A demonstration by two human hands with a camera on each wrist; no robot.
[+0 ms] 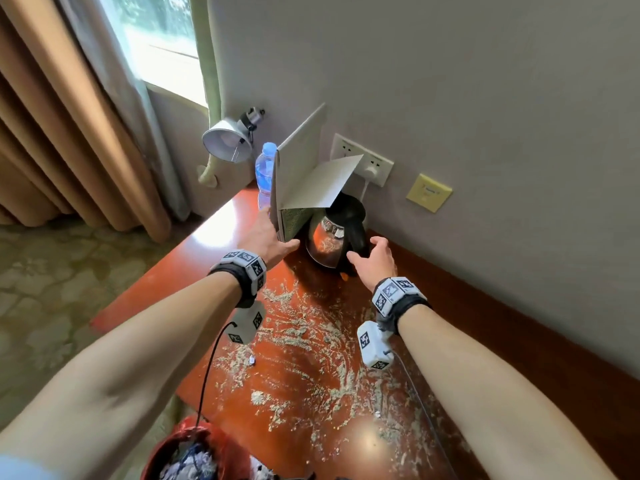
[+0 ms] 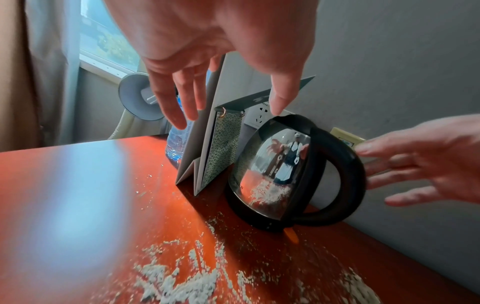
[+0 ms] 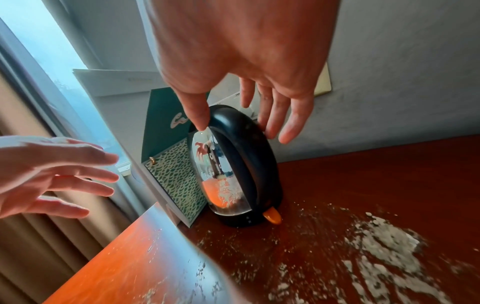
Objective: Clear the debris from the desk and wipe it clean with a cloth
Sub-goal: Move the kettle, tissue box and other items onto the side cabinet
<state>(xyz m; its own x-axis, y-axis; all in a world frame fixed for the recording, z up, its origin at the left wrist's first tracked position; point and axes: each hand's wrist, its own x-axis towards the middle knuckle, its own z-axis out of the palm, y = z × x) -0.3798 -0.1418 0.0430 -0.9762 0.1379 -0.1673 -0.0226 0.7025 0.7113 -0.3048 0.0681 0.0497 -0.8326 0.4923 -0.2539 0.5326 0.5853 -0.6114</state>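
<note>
Pale crumbly debris (image 1: 304, 341) (image 2: 182, 283) (image 3: 384, 246) is smeared over the glossy red-brown desk (image 1: 194, 251). At the desk's far end a steel kettle (image 1: 325, 244) (image 2: 272, 170) (image 3: 226, 174) with a black handle (image 3: 246, 148) stands by the wall. A white folded card folder (image 1: 301, 161) (image 2: 221, 148) stands upright on its left. My left hand (image 1: 278, 228) (image 2: 228, 117) is spread astride the folder's near edge, fingers left, thumb right. My right hand (image 1: 363, 249) (image 3: 244, 131) straddles the kettle's handle with straight fingers, not closed on it.
A water bottle (image 1: 265, 174) stands behind the folder, and a clamp lamp (image 1: 228, 140) hangs near the curtain. Wall sockets (image 1: 363, 161) hold a plug whose cord leads down behind the kettle. A red bin (image 1: 187, 452) with rubbish sits below the desk's near edge.
</note>
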